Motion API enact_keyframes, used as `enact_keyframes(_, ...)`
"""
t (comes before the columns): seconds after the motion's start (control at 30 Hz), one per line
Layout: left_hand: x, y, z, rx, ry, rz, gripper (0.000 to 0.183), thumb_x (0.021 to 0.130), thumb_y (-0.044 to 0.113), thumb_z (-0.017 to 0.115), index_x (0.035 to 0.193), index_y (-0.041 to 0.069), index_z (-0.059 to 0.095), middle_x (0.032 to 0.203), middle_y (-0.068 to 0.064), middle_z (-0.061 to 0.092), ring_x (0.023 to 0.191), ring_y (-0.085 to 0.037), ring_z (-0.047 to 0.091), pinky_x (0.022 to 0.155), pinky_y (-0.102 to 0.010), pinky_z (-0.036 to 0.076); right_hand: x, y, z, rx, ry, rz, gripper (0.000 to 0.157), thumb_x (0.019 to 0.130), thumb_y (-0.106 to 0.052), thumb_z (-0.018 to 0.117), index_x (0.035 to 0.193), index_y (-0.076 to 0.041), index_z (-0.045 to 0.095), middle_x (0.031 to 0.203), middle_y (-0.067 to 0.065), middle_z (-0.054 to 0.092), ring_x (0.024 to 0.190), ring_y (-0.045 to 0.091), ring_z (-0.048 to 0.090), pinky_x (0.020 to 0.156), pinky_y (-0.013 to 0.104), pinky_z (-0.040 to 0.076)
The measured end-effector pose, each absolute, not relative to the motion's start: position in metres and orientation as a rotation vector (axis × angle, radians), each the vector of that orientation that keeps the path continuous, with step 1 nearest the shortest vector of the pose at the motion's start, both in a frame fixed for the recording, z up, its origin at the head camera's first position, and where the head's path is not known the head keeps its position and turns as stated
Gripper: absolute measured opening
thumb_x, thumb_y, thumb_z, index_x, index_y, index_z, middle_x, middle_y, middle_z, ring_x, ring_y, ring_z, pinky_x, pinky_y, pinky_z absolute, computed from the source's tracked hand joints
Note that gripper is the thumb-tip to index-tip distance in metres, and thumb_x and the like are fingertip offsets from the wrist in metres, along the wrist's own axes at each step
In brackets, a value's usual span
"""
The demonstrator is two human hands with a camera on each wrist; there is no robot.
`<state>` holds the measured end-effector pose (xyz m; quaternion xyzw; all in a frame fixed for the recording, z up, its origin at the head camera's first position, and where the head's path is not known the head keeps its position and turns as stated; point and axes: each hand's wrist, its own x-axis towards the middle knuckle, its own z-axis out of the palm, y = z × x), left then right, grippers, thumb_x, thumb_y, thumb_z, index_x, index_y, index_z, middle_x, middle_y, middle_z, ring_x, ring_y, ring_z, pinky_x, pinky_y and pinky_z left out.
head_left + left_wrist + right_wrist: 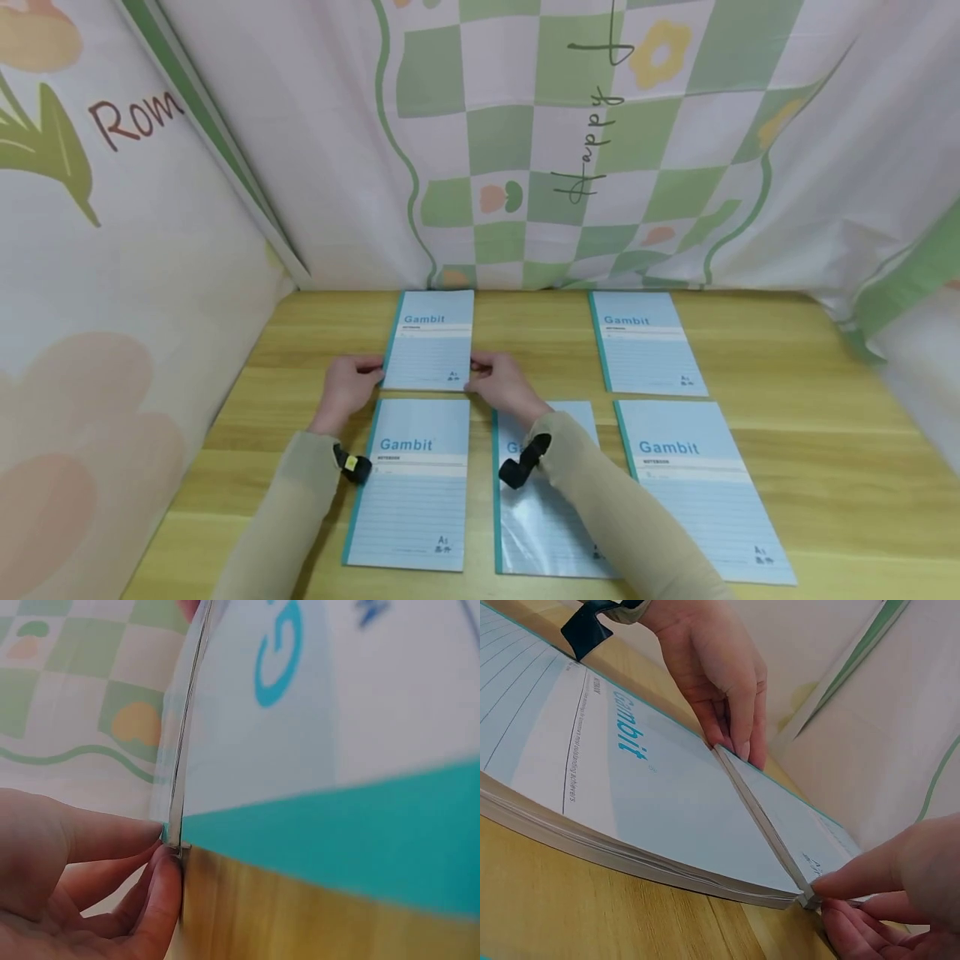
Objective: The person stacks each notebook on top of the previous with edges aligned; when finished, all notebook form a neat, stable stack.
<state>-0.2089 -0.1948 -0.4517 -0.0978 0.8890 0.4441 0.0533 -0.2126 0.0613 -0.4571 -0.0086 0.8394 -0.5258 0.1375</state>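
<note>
A light blue Gambit notebook (429, 354) with a teal spine lies at the back left of the table, in line with another Gambit notebook (408, 512) in front of it. My left hand (347, 390) pinches the back notebook's spine side near its front corner. On the opposite side my right hand (504, 385) grips the other front corner between thumb and fingers. The right wrist view shows both hands, left (720, 667) and right (904, 885), at the seam where the two notebooks' ends nearly meet. Seen from the left wrist, the thumb (112, 834) lies over the notebook's corner, fingers beneath.
Under my right forearm lies a shiny-covered notebook (540, 533), partly hidden by the sleeve. Two more notebooks, one at the back right (651, 350) and one at the front right (705, 508), lie on the wooden table (532, 333). A patterned curtain (510, 150) borders the back edge.
</note>
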Motion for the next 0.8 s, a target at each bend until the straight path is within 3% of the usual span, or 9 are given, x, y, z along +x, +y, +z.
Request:
enact_keyframes(0.27, -0.204, -0.199, -0.443, -0.213, 2.689, 1.361, 0.046, 0.102, 0.022, 0.063, 0.141, -0.001, 0.057, 0.130, -0.019, 0.061, 0.116, -0.032, 0.056, 0.096, -0.045, 0.050, -0.208, 0.065, -0.450, -0.054, 2.372, -1.583, 0.063, 0.090, -0.024, 0.078, 0.145, -0.004, 0.054, 0.123, 0.006, 0.064, 0.108, 0.022, 0.061, 0.096, 0.040, 0.052)
enact_keyframes(0.43, -0.196, -0.205, -0.437, -0.164, 2.667, 1.410, 0.053, 0.103, 0.030, 0.061, 0.145, -0.001, 0.052, 0.135, -0.022, 0.058, 0.123, -0.036, 0.054, 0.101, -0.048, 0.048, -0.199, 0.072, -0.442, -0.055, 2.363, -1.580, 0.066, 0.093, -0.032, 0.076, 0.148, -0.007, 0.052, 0.133, 0.007, 0.062, 0.118, 0.024, 0.060, 0.102, 0.044, 0.049)
enact_keyframes(0.8, -0.163, -0.214, -0.435, -0.038, 2.672, 1.426, 0.051, 0.105, 0.027, 0.060, 0.142, -0.006, 0.053, 0.134, -0.025, 0.059, 0.124, -0.038, 0.056, 0.101, -0.050, 0.049, -0.168, 0.090, -0.432, -0.275, 2.325, -1.600, 0.064, 0.095, -0.034, 0.074, 0.147, -0.004, 0.053, 0.135, 0.009, 0.063, 0.117, 0.023, 0.063, 0.101, 0.045, 0.050)
